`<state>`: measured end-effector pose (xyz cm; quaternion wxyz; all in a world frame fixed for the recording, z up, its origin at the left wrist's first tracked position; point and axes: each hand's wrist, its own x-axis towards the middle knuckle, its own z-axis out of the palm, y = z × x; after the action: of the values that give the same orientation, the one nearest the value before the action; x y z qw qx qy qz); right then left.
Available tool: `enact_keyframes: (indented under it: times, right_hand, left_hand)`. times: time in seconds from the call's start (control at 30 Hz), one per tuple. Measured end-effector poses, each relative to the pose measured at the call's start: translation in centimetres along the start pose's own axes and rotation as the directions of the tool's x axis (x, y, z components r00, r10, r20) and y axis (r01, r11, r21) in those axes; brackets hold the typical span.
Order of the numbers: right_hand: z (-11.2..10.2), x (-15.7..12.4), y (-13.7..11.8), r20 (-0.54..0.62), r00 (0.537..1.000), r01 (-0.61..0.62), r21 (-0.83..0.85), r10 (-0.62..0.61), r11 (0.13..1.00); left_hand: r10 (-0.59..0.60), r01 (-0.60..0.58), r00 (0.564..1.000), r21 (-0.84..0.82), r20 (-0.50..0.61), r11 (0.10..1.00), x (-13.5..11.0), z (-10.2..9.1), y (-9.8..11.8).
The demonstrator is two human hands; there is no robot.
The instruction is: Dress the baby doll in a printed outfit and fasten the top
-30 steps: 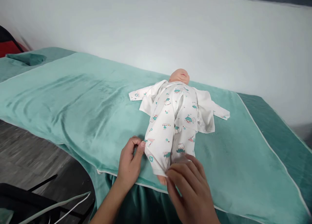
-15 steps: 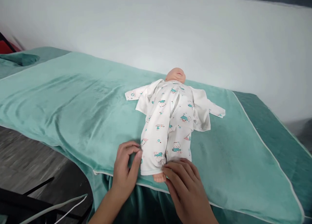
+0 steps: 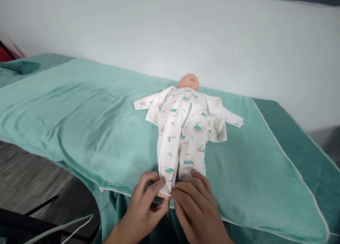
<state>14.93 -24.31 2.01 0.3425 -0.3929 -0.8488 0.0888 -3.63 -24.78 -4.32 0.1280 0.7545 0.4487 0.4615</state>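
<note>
Left hand [image 3: 148, 201] and right hand [image 3: 195, 205] pinching hem of one leg of white printed trousers [image 3: 170, 145], either side. Trousers on doll [image 3: 188, 81], face-up; shirt [image 3: 217, 113] beneath, sleeves spread. Green blanket [image 3: 111, 141] under all, wall [image 3: 132, 28] behind.

Green velvet blanket [image 3: 79, 120] gives wide passage either side of the dressed doll [image 3: 195, 116], beyond the spread sleeves [image 3: 146, 101]. White wall [image 3: 132, 31] bars the far edge. Left hand [image 3: 145, 205] and right hand [image 3: 196, 206] crowd the trouser cuff [image 3: 165, 192].
</note>
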Motion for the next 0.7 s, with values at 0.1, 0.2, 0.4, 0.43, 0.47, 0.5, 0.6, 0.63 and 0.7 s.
enact_keyframes:
  times: [0.1,0.2,0.4,0.43,0.47,0.5,0.6,0.63,0.7]
  right_hand:
    - [-0.6,-1.6,1.1,-0.053,0.998,-0.013,0.029,0.014,0.999]
    - [-0.4,-3.9,2.4,-0.182,0.961,-0.206,0.022,0.206,0.978]
    - [1.5,-5.1,4.2,-0.242,0.897,-0.390,-0.043,0.369,0.920]
    - [1.5,-4.7,4.3,-0.246,0.896,-0.389,-0.038,0.369,0.920]
    - [1.4,-4.3,4.4,-0.245,0.896,-0.388,-0.020,0.372,0.921]
    - [1.1,-3.9,4.3,-0.243,0.896,-0.381,0.010,0.372,0.925]
    - [-0.2,-3.2,3.3,-0.218,0.921,-0.295,0.151,0.323,0.943]
    - [-0.7,-3.1,2.9,-0.202,0.937,-0.251,0.187,0.287,0.950]
    - [-1.5,-3.2,2.1,-0.182,0.960,-0.172,0.210,0.212,0.962]
  left_hand:
    - [-0.014,0.014,1.000,-0.008,-0.009,1.000,-0.4,0.2,-0.4]
    - [0.009,-0.009,1.000,0.058,-0.003,0.998,-0.7,0.1,-0.4]
    - [0.181,-0.179,0.983,0.192,0.010,0.965,0.8,0.5,2.0]
    - [0.180,-0.186,0.983,0.207,0.048,0.960,1.3,0.7,2.4]
    - [0.167,-0.182,0.982,0.224,0.088,0.957,1.8,0.9,2.9]
    - [0.147,-0.173,0.982,0.240,0.122,0.955,2.3,1.1,3.2]
    - [0.104,-0.149,0.978,0.254,0.180,0.956,3.7,1.7,3.9]
    - [0.100,-0.145,0.977,0.241,0.189,0.960,4.0,1.8,4.1]
    - [0.087,-0.127,0.976,0.194,0.200,0.973,4.4,1.9,4.3]
